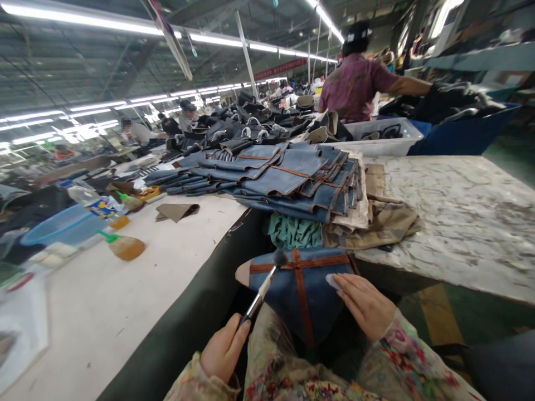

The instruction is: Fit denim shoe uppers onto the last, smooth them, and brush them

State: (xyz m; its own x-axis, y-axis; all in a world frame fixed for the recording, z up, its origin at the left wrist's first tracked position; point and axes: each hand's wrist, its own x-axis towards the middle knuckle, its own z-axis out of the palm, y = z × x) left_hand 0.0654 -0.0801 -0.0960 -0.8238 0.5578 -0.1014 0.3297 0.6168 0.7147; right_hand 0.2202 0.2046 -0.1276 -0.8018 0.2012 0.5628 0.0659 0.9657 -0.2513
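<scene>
In the head view, the blue panel (321,284) with crossed brown bands lies by the person's knees, and serves as landmark. Left of and nearer than the panel, the left hand (225,345) has its grip wrapped around the handle of a brush (264,289); the dark bristles are over the panel's left part, contact unclear. At the panel's right part, the right hand (368,303) has its grip pinching a small white wad (333,281) against the surface. Just beyond the panel sits a bunched teal cloth (295,231), with a stack of blue panels (288,172) behind it. Well left of the panel, a squeeze bottle (125,249) lies on a white table (188,239).
</scene>
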